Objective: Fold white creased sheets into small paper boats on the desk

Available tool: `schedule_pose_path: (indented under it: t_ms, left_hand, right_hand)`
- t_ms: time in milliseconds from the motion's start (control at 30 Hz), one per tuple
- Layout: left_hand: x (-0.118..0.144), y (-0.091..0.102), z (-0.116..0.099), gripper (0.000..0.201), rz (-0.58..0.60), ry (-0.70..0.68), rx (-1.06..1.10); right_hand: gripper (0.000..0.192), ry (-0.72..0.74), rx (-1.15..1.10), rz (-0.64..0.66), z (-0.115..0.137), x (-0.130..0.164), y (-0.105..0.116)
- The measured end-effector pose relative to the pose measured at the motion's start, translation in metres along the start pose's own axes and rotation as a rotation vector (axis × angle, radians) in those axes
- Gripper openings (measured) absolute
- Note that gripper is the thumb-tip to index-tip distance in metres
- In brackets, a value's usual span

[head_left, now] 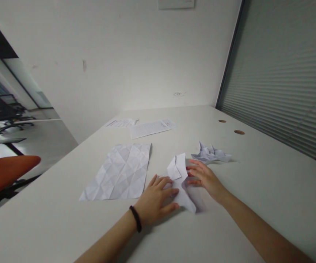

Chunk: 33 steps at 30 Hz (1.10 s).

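Across the lower 2/3 of the frame runs a white table (256, 190), w/ a plain wall behind and slatted blinds at upper right. Largest sheet on it: a creased paper (121, 171), flattened out left of centre, well apart from the hands' work. Two printed sheets (149, 128) lie farther back, near the wall. An orange chair (7, 171) sits at the left edge, off the table.

Centre-bottom: the folded paper (180, 179), partly folded, flat on the table between both hands. Left hand (154, 201), w/ a black wristband, lies flat, fingers spread on the paper's left side, prob. pinning it so it can't slide. Right hand (205, 177) is also open, fingertips touching the paper's right edge, prob. pressing a crease. Neither hand is clamped on anything.

Just beyond the right hand sits a crumpled paper piece (211, 153), near but not touching. Nothing blocks the hands.
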<state>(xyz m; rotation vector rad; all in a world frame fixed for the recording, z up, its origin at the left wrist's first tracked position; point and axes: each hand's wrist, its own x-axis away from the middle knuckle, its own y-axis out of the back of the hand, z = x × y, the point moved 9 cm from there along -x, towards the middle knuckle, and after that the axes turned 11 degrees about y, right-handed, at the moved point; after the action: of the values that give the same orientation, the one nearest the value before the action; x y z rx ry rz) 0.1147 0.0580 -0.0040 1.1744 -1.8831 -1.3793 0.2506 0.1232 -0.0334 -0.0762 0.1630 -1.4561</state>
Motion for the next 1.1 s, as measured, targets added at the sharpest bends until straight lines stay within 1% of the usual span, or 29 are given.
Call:
schedule_pose_path:
  t_ms: [67, 100, 167, 200, 267, 333, 400, 467, 500, 567, 633, 733, 833, 933, 1000, 1100]
  left_hand:
    - [0.000, 0.000, 0.001, 0.034, 0.013, 0.011, 0.013]
    - [0.000, 0.000, 0.001, 0.032, 0.016, 0.013, 0.022]
    - [0.000, 0.000, 0.002, 0.029, 0.020, 0.016, 0.038]
    - [0.000, 0.000, 0.002, 0.029, 0.020, 0.017, 0.044]
    - [0.000, -0.001, 0.002, 0.032, 0.019, 0.023, 0.049]
    - [0.000, -0.002, 0.002, 0.040, 0.026, 0.023, 0.043]
    - [0.000, -0.004, 0.002, 0.050, 0.035, 0.021, 0.029]
    - [0.001, -0.004, 0.001, 0.054, 0.039, 0.019, 0.009]
    - [0.001, -0.004, 0.001, 0.054, 0.040, 0.021, 0.002]
    - [0.001, -0.004, 0.002, 0.051, 0.050, 0.028, 0.002]
    - [0.001, -0.004, 0.004, 0.048, 0.073, 0.034, 0.023]
    - [0.002, -0.004, 0.004, 0.047, 0.112, 0.028, 0.070]
    - [0.002, -0.004, 0.004, 0.048, 0.141, 0.012, 0.103]
    - [0.002, -0.003, 0.006, 0.051, 0.153, -0.002, 0.107]
    - [0.002, -0.001, 0.007, 0.056, 0.148, -0.009, 0.100]
    - [0.004, 0.004, 0.007, 0.061, 0.144, -0.025, 0.092]
  right_hand:
    - [0.039, 0.013, 0.018, 0.112, 0.000, 0.001, -0.010]
    - [0.034, 0.052, 0.065, 0.154, 0.002, 0.002, -0.013]
    - [0.024, 0.185, 0.207, 0.189, 0.009, 0.003, -0.016]
    - [0.022, 0.256, 0.274, 0.188, 0.012, 0.004, -0.016]
    - [0.027, 0.352, 0.349, 0.153, 0.016, 0.004, -0.014]
    - [0.038, 0.364, 0.353, 0.090, 0.012, 0.001, -0.008]
    - [0.046, 0.339, 0.346, 0.016, 0.006, -0.004, 0.003]
    - [0.052, 0.347, 0.389, -0.012, 0.003, -0.009, 0.011]
    - [0.054, 0.389, 0.452, 0.003, 0.006, -0.010, 0.012]
    - [0.055, 0.526, 0.653, 0.053, 0.016, -0.008, 0.009]
    - [0.050, 0.661, 0.875, 0.115, 0.028, -0.001, 0.001]
    - [0.045, 0.766, 1.086, 0.267, 0.038, 0.008, -0.014]
    - [0.044, 0.778, 1.169, 0.434, 0.039, 0.015, -0.025]
    - [0.040, 0.712, 1.146, 0.550, 0.032, 0.015, -0.027]
    - [0.039, 0.672, 1.098, 0.581, 0.028, 0.013, -0.025]
    - [0.037, 0.639, 1.062, 0.559, 0.029, 0.010, -0.020]
